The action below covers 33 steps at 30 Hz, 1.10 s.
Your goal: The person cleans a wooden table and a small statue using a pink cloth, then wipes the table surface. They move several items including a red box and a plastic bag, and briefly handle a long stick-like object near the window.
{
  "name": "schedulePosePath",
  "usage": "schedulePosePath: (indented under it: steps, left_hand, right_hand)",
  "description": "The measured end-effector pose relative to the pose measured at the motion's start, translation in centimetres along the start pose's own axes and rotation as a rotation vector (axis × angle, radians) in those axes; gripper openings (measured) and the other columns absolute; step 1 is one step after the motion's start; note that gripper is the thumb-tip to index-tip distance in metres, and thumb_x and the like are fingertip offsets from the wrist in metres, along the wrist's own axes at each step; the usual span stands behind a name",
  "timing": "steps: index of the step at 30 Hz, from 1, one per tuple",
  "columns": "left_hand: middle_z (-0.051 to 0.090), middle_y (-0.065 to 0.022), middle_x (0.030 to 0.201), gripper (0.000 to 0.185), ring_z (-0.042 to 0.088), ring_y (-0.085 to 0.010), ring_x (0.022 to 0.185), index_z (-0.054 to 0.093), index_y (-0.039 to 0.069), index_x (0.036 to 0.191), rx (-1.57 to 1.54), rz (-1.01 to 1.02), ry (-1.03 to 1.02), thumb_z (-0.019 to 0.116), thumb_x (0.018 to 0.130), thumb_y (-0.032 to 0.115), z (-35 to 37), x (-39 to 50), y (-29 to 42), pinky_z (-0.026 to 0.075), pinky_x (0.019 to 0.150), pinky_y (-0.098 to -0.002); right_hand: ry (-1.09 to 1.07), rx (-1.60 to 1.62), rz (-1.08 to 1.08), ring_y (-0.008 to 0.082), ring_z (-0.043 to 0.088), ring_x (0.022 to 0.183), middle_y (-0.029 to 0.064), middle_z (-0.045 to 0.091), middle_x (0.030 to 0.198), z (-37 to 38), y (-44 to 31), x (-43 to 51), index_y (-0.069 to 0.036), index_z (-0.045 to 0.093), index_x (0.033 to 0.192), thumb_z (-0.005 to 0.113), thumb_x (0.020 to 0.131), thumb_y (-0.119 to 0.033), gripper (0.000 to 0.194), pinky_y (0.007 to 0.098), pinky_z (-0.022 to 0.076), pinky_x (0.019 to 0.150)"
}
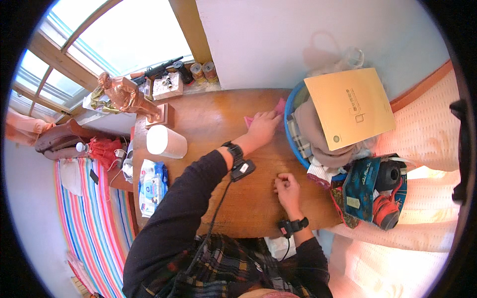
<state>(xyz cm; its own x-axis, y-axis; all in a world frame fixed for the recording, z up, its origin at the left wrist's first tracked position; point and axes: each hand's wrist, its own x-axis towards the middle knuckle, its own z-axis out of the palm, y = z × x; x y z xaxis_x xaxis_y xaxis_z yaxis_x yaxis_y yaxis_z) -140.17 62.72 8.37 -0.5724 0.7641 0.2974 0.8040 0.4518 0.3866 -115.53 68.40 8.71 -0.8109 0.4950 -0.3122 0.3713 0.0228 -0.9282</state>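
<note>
My left hand (262, 128) presses down on a pink cloth (280, 107) against the wooden tabletop (238, 201), close to the wall. Parts of the cloth stick out on both sides of the hand; the rest is hidden under it. Right beside the fingers stands a blue plastic basin (292, 138) heaped with clothes. My right hand (288, 192) rests at the table nearer my body, its fingers loosely curled and nothing visible in them. Both wrists wear black straps with small devices and cables.
A yellow booklet (350, 108) lies on the basin's heap. A dark blue paper bag (361, 190) stands at the right edge. On the left are a bronze-coloured statue (126, 97), a white paper roll (166, 141) and a wet-wipes pack (152, 188). Tins (203, 72) line the windowsill.
</note>
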Motion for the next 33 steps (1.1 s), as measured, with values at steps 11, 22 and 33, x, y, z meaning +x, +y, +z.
schedulePosePath:
  steps: [11,22,33]
  left_hand:
    - [0.061,-0.0051,0.082,0.03,0.061,-0.0095,0.069,0.054,0.002,0.117,-0.791,-0.427,-0.166,0.057,0.09,0.015,-19.3,-7.0,1.9,0.051,0.06,-0.0275]
    - [0.048,-0.0228,0.13,0.024,0.056,-0.0374,0.104,0.058,0.004,0.098,0.408,-0.011,0.821,0.069,0.076,0.007,-40.2,-13.8,-9.5,0.047,0.088,-0.0412]
    - [0.052,-0.0157,0.127,0.054,0.052,-0.038,0.11,0.057,0.008,0.117,0.333,0.11,0.622,0.072,0.066,0.007,-40.5,-14.0,-14.4,0.046,0.092,-0.0444]
  right_hand:
    - [-0.027,-0.12,-0.71,0.026,0.048,0.123,0.0128,0.042,0.142,6.6,-13.7,3.6,-0.011,0.036,0.144,0.073,0.075,-0.008,0.078,0.0399,0.0428,0.1]
    - [-0.458,0.056,-0.822,0.0289,0.048,0.123,0.0142,0.042,0.142,23.1,-25.8,5.0,-0.012,0.033,0.145,0.076,0.074,-0.023,0.084,0.0425,0.0417,0.101]
    - [-0.901,0.339,-0.583,0.0214,0.053,0.116,0.0088,0.046,0.132,32.5,-30.1,10.3,-0.011,0.029,0.144,0.064,0.083,-0.004,0.071,0.0371,0.0552,0.087]
